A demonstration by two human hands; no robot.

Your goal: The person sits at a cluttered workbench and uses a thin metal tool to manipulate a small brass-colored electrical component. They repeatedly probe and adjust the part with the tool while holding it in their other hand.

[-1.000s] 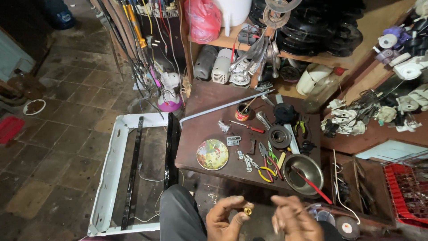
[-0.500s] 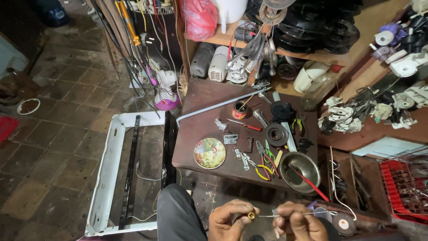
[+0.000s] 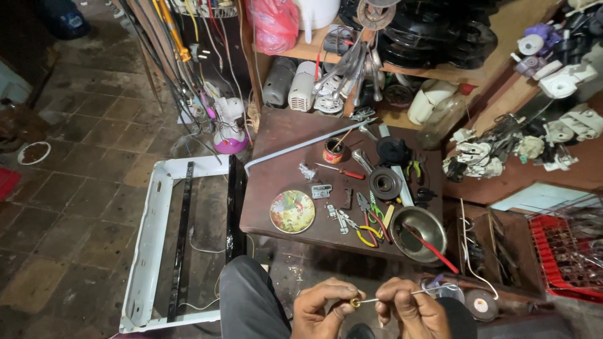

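In the head view, the left hand (image 3: 326, 306) is pinching a small brass ring (image 3: 355, 302) between thumb and forefinger, its other fingers curled in. The ring is looking round, yellow-gold and shiny, with a dark hole through its middle. The right hand (image 3: 411, 307) is closing its fingertips on a thin grey wire (image 3: 402, 294) that is running from the ring out to the right, past the knuckles. Both hands are hovering low in the frame, just below the near edge of the desk (image 3: 276, 182), above the person's dark trouser knee (image 3: 251, 301).

On the desk, a round decorated plate (image 3: 293, 211) is lying near the near-left corner. Yellow-handled pliers (image 3: 367, 233) are resting by the near edge, just beside a steel bowl (image 3: 417, 233) at the near-right corner, and a red-handled tool (image 3: 433, 248) is leaning in that bowl. A red screwdriver (image 3: 342, 171) and a small tin (image 3: 333, 150) are sitting toward the far edge. A white metal frame (image 3: 154, 245) is lying on the tiled floor to the left of the desk.
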